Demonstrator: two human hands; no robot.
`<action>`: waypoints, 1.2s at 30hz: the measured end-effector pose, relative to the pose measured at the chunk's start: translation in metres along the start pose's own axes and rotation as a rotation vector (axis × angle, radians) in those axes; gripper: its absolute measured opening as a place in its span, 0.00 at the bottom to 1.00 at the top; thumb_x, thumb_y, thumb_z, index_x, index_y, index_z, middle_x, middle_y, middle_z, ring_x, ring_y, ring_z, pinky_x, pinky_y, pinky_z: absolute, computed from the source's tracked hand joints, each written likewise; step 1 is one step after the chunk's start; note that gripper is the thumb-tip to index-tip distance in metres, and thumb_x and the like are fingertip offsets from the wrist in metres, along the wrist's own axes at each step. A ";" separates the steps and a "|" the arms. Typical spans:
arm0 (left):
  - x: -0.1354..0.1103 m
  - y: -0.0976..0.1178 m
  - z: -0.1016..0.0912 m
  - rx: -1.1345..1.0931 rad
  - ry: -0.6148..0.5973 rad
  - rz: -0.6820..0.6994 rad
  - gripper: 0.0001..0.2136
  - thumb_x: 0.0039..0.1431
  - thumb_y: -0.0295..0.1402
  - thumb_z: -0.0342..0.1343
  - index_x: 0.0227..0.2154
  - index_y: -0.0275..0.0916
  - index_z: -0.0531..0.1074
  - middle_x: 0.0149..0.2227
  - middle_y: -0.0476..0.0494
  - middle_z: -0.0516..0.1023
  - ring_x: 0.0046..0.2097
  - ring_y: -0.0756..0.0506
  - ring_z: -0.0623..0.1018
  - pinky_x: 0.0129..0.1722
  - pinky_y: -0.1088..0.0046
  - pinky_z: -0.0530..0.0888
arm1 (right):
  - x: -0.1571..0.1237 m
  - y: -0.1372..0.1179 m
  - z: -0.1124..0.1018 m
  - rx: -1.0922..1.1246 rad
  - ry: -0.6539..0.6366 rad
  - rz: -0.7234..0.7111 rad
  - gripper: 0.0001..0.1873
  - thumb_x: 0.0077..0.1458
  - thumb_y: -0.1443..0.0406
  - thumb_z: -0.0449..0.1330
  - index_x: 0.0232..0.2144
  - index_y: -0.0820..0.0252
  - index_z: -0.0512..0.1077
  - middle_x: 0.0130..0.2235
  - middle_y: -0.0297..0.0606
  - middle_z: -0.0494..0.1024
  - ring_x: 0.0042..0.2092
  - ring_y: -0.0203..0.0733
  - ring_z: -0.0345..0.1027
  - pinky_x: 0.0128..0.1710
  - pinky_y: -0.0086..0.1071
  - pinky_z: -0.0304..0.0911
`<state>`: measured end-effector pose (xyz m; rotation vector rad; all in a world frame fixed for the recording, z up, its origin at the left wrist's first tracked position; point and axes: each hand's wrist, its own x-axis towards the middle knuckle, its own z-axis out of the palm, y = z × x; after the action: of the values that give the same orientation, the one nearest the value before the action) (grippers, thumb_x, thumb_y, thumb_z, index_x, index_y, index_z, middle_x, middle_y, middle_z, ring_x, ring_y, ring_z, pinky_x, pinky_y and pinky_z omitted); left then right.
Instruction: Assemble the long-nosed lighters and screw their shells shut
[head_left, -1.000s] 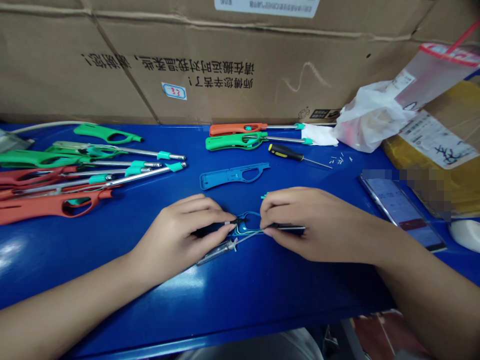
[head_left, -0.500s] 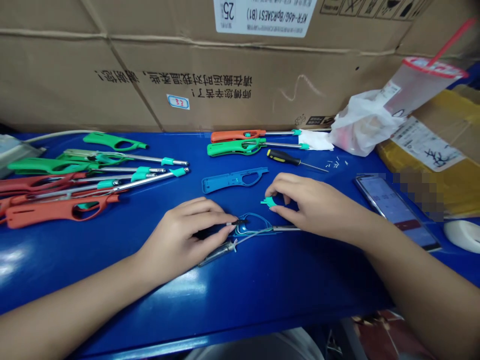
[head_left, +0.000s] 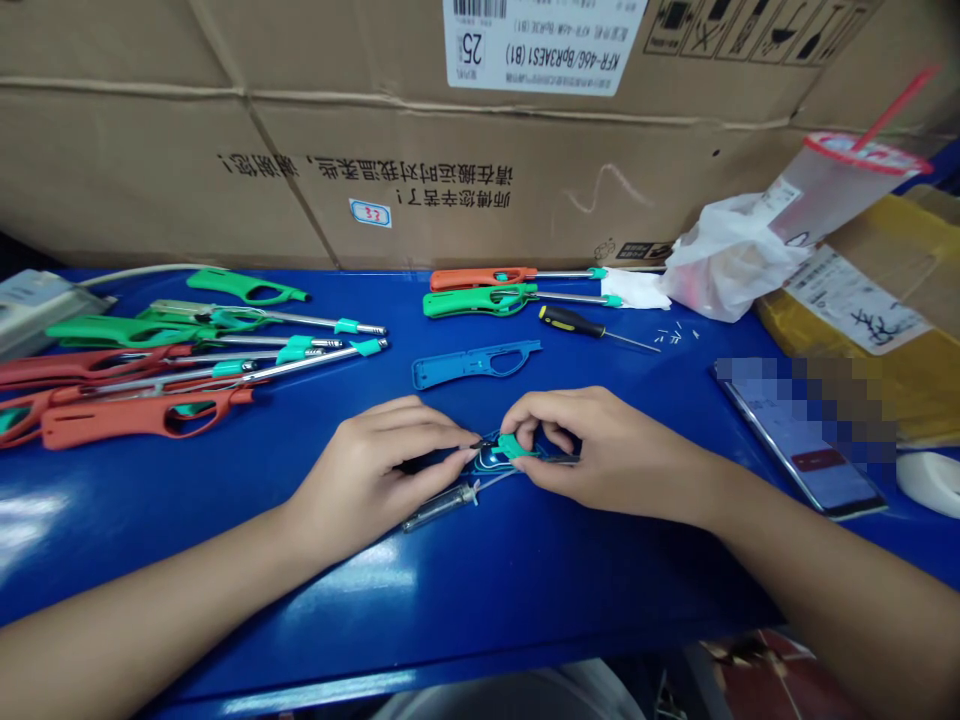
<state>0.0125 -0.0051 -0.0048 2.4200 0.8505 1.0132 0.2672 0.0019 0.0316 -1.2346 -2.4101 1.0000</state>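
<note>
My left hand (head_left: 386, 455) is closed in a pinch on a small black igniter (head_left: 480, 444), held over the handle half of a blue gas lighter (head_left: 489, 464). Between the thumb and fingers of my right hand (head_left: 611, 450) is a green trigger (head_left: 517, 447), right above the same blue handle and close to the igniter. Thin wires loop around in there, and my fingers partly cover the handle. A clear fuel tank (head_left: 439, 508) with a thin tube lies in front, partly under my left hand. The other blue handle shell (head_left: 476, 366) rests just behind.
Several red and green lighters (head_left: 142, 415) lie at the left. An orange lighter (head_left: 480, 279), a green lighter (head_left: 480, 301) and a screwdriver (head_left: 574, 322) are at the back. A phone (head_left: 795, 440), a wrapped parcel (head_left: 862, 300) and a bagged cup (head_left: 832, 190) occupy the right; a cardboard box (head_left: 375, 130) stands behind.
My right hand has moved left and slightly down, bringing the green trigger over the blue handle beside the igniter. My left hand keeps its pinch. The camera view has shifted slightly.
</note>
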 end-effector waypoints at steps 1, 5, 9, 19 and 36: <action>0.000 0.000 0.000 -0.002 0.004 0.000 0.06 0.67 0.29 0.64 0.44 0.40 0.83 0.38 0.43 0.87 0.37 0.47 0.84 0.39 0.72 0.81 | 0.000 0.000 -0.001 0.006 0.000 0.006 0.09 0.58 0.70 0.62 0.41 0.55 0.77 0.34 0.28 0.77 0.32 0.33 0.64 0.36 0.29 0.57; -0.001 0.000 0.001 -0.012 0.019 0.005 0.07 0.66 0.29 0.64 0.45 0.41 0.83 0.37 0.44 0.87 0.36 0.47 0.84 0.39 0.72 0.80 | -0.001 0.000 -0.002 -0.001 -0.002 -0.007 0.09 0.57 0.71 0.63 0.40 0.55 0.77 0.36 0.28 0.79 0.33 0.33 0.65 0.37 0.30 0.57; 0.000 0.000 0.002 -0.023 0.032 0.017 0.07 0.65 0.27 0.66 0.44 0.39 0.83 0.37 0.45 0.87 0.36 0.48 0.83 0.39 0.73 0.79 | 0.000 0.003 0.005 -0.043 0.025 -0.035 0.08 0.60 0.68 0.63 0.43 0.55 0.76 0.38 0.30 0.79 0.35 0.34 0.66 0.39 0.30 0.58; 0.000 0.002 0.001 -0.019 0.023 0.016 0.06 0.66 0.28 0.65 0.44 0.41 0.84 0.38 0.44 0.87 0.36 0.47 0.83 0.38 0.72 0.80 | -0.002 0.001 0.007 -0.044 0.005 -0.022 0.08 0.64 0.64 0.62 0.45 0.55 0.76 0.27 0.25 0.67 0.28 0.34 0.60 0.37 0.31 0.58; 0.001 0.003 0.002 -0.090 0.062 0.001 0.10 0.63 0.23 0.65 0.45 0.40 0.84 0.37 0.46 0.87 0.36 0.49 0.84 0.37 0.76 0.81 | 0.003 0.007 0.018 0.052 0.206 -0.204 0.07 0.61 0.68 0.69 0.42 0.62 0.81 0.31 0.29 0.74 0.28 0.31 0.58 0.32 0.28 0.57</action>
<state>0.0157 -0.0068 -0.0039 2.3253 0.8068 1.1075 0.2612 -0.0013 0.0136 -0.9968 -2.2805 0.8267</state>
